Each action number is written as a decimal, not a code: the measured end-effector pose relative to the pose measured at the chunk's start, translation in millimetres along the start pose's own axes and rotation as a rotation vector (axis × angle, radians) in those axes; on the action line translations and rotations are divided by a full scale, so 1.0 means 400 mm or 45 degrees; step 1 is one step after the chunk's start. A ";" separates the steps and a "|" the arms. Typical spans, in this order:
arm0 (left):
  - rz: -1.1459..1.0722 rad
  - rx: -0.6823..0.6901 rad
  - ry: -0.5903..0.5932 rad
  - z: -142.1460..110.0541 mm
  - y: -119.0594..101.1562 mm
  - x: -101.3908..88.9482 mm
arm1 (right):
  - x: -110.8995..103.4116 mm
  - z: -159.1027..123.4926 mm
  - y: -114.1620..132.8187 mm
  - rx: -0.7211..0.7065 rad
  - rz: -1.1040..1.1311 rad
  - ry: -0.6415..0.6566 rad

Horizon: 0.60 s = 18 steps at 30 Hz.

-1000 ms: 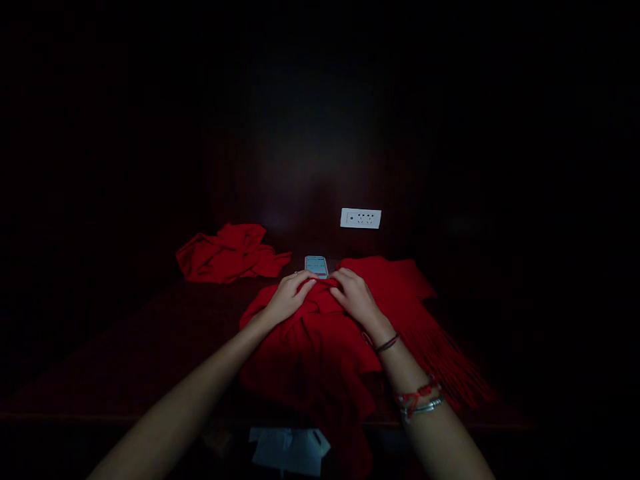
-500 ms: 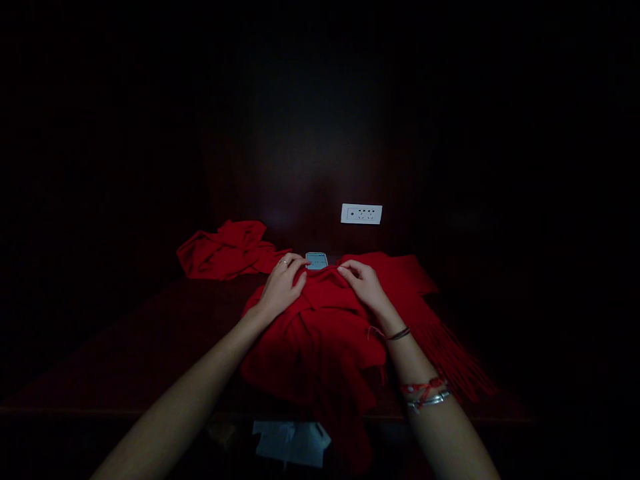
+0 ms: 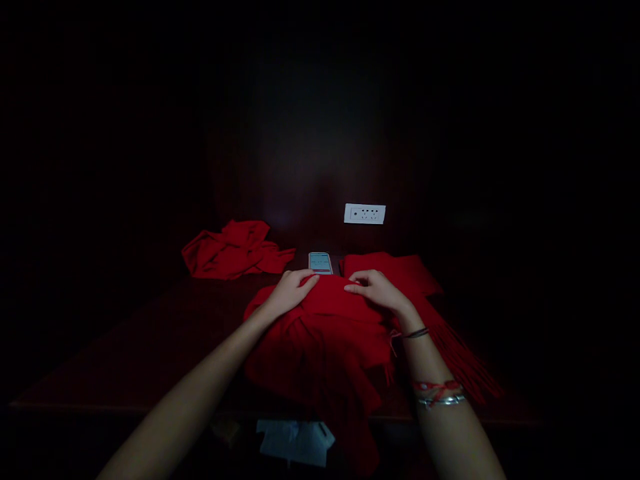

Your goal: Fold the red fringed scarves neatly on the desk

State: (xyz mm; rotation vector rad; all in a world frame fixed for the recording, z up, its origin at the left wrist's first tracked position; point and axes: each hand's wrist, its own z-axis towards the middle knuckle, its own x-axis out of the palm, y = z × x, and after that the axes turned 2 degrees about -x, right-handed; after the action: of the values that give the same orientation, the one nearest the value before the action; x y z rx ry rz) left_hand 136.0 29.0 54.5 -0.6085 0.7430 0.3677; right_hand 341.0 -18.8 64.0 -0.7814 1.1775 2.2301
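Observation:
A red scarf [image 3: 325, 340] lies in front of me, its upper part folded into a smooth flat band and its lower part bunched, hanging over the table's front edge. My left hand [image 3: 293, 291] is closed on the far left of the band, thumb on top and fingertips over the far edge. On the far right of it, my right hand [image 3: 376, 291] bends its fingers around the cloth, thumb lying on the band. Just beyond the fold is a phone [image 3: 320, 262] with a lit screen.
A second red cloth [image 3: 235, 250] is heaped at the back left. To the right lies a flat red scarf [image 3: 400, 267] with long fringe. A white socket panel [image 3: 365, 214] is on the back wall. Below the table edge [image 3: 100, 408] a pale sheet [image 3: 295, 443] shows. The surroundings are very dark.
Both hands have come slightly nearer, and my right hand has moved to the right. The scarf's upper part now lies flatter and wider, and more of the phone shows.

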 end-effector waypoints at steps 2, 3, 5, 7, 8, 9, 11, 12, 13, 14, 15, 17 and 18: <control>0.167 -0.099 0.026 0.001 0.013 0.004 | 0.003 0.000 -0.007 0.049 -0.086 -0.035; 0.246 -0.144 0.015 0.001 0.018 0.007 | 0.007 0.001 -0.008 0.045 -0.101 -0.067; 0.355 -0.139 -0.058 0.000 0.026 0.012 | 0.018 0.005 -0.006 -0.001 -0.085 -0.119; 0.376 0.007 -0.157 -0.001 0.025 0.016 | 0.031 0.010 0.002 -0.053 -0.067 -0.169; 0.347 0.108 -0.182 -0.001 0.022 0.018 | 0.037 0.012 0.007 -0.072 -0.063 -0.199; 0.295 0.201 -0.173 -0.002 0.018 0.020 | 0.043 0.014 0.012 -0.094 -0.057 -0.231; 0.150 0.302 -0.092 -0.004 0.006 0.026 | 0.051 0.017 0.023 -0.154 -0.035 -0.304; 0.077 0.310 -0.046 -0.005 0.001 0.028 | 0.052 0.018 0.027 -0.188 -0.022 -0.342; 0.016 0.294 -0.013 -0.005 -0.005 0.031 | 0.052 0.018 0.030 -0.218 -0.011 -0.382; -0.030 0.265 0.000 -0.006 -0.009 0.032 | 0.050 0.018 0.030 -0.239 -0.007 -0.413; -0.060 0.235 -0.001 -0.005 -0.012 0.033 | 0.046 0.018 0.029 -0.244 -0.007 -0.435; -0.093 0.185 -0.025 -0.003 -0.014 0.030 | 0.034 0.015 0.020 -0.203 -0.009 -0.423; -0.103 0.159 -0.040 -0.002 -0.013 0.028 | 0.028 0.012 0.014 -0.168 -0.012 -0.373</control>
State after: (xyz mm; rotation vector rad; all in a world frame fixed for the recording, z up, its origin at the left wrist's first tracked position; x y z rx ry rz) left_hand 145.9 25.4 48.0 -0.5124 0.7035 0.2540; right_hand 328.2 -15.6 61.9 -0.4851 0.8929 2.3358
